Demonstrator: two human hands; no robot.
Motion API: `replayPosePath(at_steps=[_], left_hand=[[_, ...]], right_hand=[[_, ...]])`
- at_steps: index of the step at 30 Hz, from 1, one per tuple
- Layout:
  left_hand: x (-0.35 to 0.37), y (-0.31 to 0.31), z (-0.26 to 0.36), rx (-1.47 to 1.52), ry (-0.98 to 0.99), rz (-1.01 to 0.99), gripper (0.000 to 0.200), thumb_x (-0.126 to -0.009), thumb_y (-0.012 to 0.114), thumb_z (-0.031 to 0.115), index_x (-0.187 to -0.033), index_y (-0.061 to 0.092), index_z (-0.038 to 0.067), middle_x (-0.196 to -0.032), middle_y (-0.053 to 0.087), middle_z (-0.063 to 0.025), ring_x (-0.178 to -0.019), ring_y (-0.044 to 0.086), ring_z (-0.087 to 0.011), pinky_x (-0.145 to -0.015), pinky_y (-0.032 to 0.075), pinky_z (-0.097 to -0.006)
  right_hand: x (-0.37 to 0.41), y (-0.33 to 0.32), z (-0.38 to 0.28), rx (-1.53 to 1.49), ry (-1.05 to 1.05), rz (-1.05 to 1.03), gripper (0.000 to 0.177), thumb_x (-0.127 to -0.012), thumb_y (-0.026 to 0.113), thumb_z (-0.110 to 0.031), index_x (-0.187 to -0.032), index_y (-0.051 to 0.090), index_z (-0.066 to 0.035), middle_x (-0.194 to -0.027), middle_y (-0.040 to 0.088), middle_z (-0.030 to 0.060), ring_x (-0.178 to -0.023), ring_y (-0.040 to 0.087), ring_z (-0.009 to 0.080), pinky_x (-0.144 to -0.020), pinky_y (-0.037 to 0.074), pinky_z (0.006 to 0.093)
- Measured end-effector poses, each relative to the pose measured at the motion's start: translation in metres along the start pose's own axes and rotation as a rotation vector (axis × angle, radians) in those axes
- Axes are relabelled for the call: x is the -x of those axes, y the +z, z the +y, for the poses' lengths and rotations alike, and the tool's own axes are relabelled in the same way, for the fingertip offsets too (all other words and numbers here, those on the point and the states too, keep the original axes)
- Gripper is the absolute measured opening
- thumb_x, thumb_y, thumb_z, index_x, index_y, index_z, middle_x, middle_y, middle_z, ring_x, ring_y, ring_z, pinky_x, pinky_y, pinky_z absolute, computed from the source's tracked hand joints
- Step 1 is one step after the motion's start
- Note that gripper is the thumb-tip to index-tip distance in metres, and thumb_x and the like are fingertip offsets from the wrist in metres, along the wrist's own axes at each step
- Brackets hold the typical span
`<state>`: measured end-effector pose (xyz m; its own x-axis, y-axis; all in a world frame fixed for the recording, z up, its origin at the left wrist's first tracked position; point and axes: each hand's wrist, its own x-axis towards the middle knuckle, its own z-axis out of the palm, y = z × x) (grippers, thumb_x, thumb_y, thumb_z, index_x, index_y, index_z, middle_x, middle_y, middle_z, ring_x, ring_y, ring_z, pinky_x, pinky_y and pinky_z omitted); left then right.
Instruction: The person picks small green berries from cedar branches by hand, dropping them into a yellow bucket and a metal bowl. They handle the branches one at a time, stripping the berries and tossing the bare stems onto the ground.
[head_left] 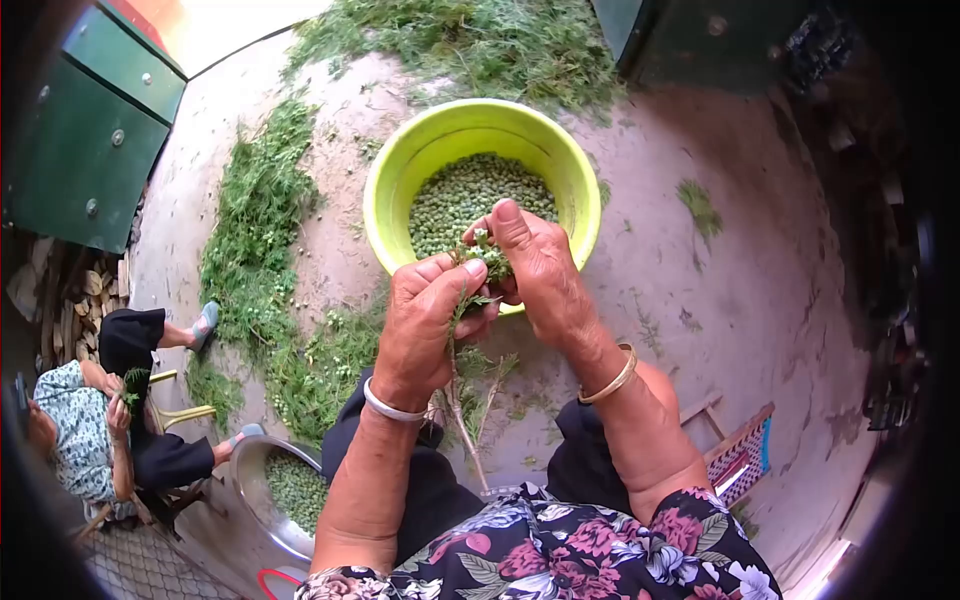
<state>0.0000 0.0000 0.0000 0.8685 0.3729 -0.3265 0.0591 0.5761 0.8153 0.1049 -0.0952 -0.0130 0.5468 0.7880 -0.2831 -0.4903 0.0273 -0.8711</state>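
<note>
Head cam: left hand (pixel 425 320) clenched round a thin leafy green sprig (pixel 484 253), right hand (pixel 545 275) pinching its tip, just above the round lime-green plastic basin (pixel 398 172) of small green seeds (pixel 462 195). Mid-stripping, I'd say. The next pluck wants a firm pull right over the basin.

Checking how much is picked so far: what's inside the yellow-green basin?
Small green berries lie heaped in the basin. Its near part is hidden behind the left hand, the right hand and the sprig they hold. The bottom is covered too.
</note>
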Motion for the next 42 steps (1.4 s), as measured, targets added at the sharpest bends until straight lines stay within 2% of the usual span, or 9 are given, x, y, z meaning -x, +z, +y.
replayPosePath(at_steps=[2, 5, 12, 15, 18, 27, 33, 37, 42], left_hand=[[0.0, 0.0, -0.006, 0.019, 0.018, -0.013, 0.015, -0.089, 0.051, 0.008, -0.081, 0.061, 0.0, -0.065, 0.055, -0.0012, -0.045, 0.043, -0.0063, -0.044, 0.036, -0.0206], [-0.001, 0.001, -0.007, -0.189, 0.078, 0.051, 0.017, -0.089, 0.05, 0.009, -0.079, 0.061, 0.001, -0.065, 0.055, -0.0005, -0.046, 0.043, -0.0056, -0.044, 0.035, -0.0205], [0.007, -0.005, -0.003, -0.41, 0.151, 0.033, 0.014, -0.089, 0.056, 0.009, -0.082, 0.064, 0.0, -0.066, 0.055, 0.0051, -0.054, 0.041, -0.0001, -0.047, 0.033, -0.0193], [0.011, -0.005, 0.004, -0.496, 0.172, 0.002, 0.014, -0.088, 0.056, 0.008, -0.085, 0.065, -0.002, -0.068, 0.058, 0.0032, -0.056, 0.046, -0.0009, -0.048, 0.036, -0.0188], [0.013, -0.002, 0.01, -0.374, 0.099, -0.002, 0.015, -0.089, 0.056, 0.008, -0.089, 0.065, -0.004, -0.071, 0.063, 0.0002, -0.06, 0.052, -0.0021, -0.051, 0.04, -0.0171], [0.014, -0.001, 0.018, -0.382, 0.131, -0.078, 0.015, -0.09, 0.056, 0.009, -0.09, 0.064, -0.003, -0.074, 0.066, -0.0047, -0.059, 0.054, -0.0019, -0.049, 0.04, -0.0156], [0.001, -0.012, -0.001, -0.203, 0.132, 0.101, 0.015, -0.087, 0.06, 0.01, -0.074, 0.059, 0.002, -0.066, 0.062, -0.0035, -0.053, 0.051, -0.0027, -0.045, 0.038, -0.0165], [0.002, -0.008, 0.003, -0.058, 0.148, 0.083, 0.016, -0.087, 0.06, 0.009, -0.073, 0.057, 0.003, -0.065, 0.061, -0.0036, -0.051, 0.052, -0.0042, -0.044, 0.039, -0.0176], [0.004, -0.003, 0.011, -0.052, 0.097, 0.048, 0.016, -0.087, 0.06, 0.009, -0.072, 0.058, 0.003, -0.065, 0.061, -0.0028, -0.052, 0.052, -0.0038, -0.044, 0.039, -0.0179]], right_hand=[[-0.004, 0.004, 0.013, 0.477, -0.399, 0.214, 0.043, -0.083, 0.07, -0.038, -0.083, 0.058, 0.004, -0.068, 0.061, 0.0136, -0.061, 0.059, 0.0185, -0.056, 0.047, 0.0336], [-0.004, 0.011, 0.008, 0.459, -0.269, 0.231, 0.036, -0.083, 0.069, -0.029, -0.078, 0.058, 0.004, -0.065, 0.06, 0.0141, -0.062, 0.058, 0.0181, -0.057, 0.047, 0.0334], [-0.008, 0.005, 0.014, 0.473, -0.35, 0.23, 0.034, -0.088, 0.062, -0.019, -0.065, 0.055, 0.004, -0.056, 0.054, 0.0073, -0.053, 0.049, 0.0119, -0.047, 0.039, 0.0335], [-0.006, 0.003, 0.012, 0.362, -0.292, 0.126, 0.031, -0.093, 0.059, -0.022, -0.068, 0.059, -0.003, -0.056, 0.051, -0.0027, -0.049, 0.041, 0.0025, -0.04, 0.033, 0.0226], [0.0, 0.008, 0.002, 0.018, 0.0, 0.102, 0.033, -0.094, 0.057, -0.027, -0.07, 0.059, -0.004, -0.054, 0.05, -0.0028, -0.04, 0.037, 0.0027, -0.032, 0.031, 0.0205], [0.0, -0.002, 0.001, -0.275, 0.234, -0.046, 0.029, -0.095, 0.055, -0.029, -0.079, 0.058, -0.005, -0.055, 0.044, -0.0036, -0.037, 0.035, 0.0037, -0.03, 0.028, 0.0204], [0.002, 0.009, -0.004, -0.284, 0.099, 0.064, 0.035, -0.092, 0.058, -0.038, -0.081, 0.057, -0.004, -0.06, 0.048, -0.0029, -0.046, 0.041, 0.0037, -0.037, 0.033, 0.0192], [0.004, 0.004, 0.003, 0.027, -0.094, -0.01, 0.024, -0.088, 0.066, -0.023, -0.094, 0.061, -0.001, -0.068, 0.056, -0.0015, -0.054, 0.047, 0.0028, -0.046, 0.039, 0.0178], [0.004, -0.002, -0.004, 0.008, -0.087, -0.075, 0.021, -0.084, 0.069, -0.018, -0.093, 0.063, 0.0, -0.071, 0.059, -0.0005, -0.056, 0.049, 0.0038, -0.048, 0.04, 0.0193]])
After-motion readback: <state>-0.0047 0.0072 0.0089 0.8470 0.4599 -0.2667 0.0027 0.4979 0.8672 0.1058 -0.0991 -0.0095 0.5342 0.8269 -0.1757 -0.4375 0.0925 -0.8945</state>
